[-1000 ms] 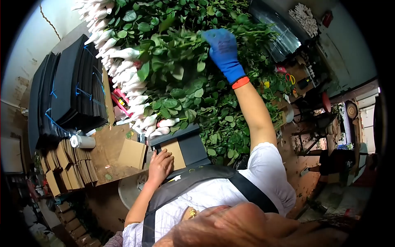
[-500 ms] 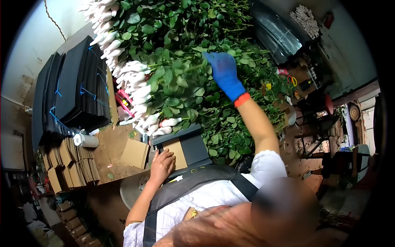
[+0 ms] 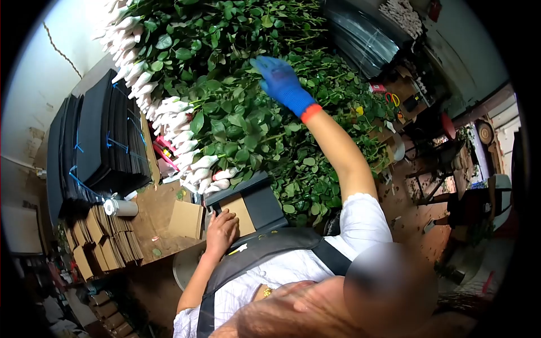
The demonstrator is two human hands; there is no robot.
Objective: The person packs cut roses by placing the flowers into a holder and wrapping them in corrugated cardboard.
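Note:
My right hand (image 3: 279,83), in a blue glove with an orange cuff, reaches over a thick bed of leafy green stems (image 3: 242,115); its fingers are stretched out over the leaves, slightly blurred, with no stem visibly gripped. White net-covered flower heads (image 3: 174,115) line the left ends of the stems. Below them, my bare left hand (image 3: 222,231) has its fingers bent and close together at the left edge of a dark tray (image 3: 262,205). A brown cardboard piece (image 3: 239,214) lies in that tray, beside the fingers.
Dark sheets (image 3: 104,135) tied with blue string stand at the left. Near them are a white cup (image 3: 120,208), folded cardboard (image 3: 107,242) and a cardboard stack (image 3: 186,218). Clear-wrapped sheets (image 3: 366,39) and yellow-orange scissors (image 3: 393,101) lie at the upper right.
My gloved right hand has moved away from the stems it was at, toward the upper left, and its fingers have straightened. The raised stems now lie lower. My left hand stays at the tray.

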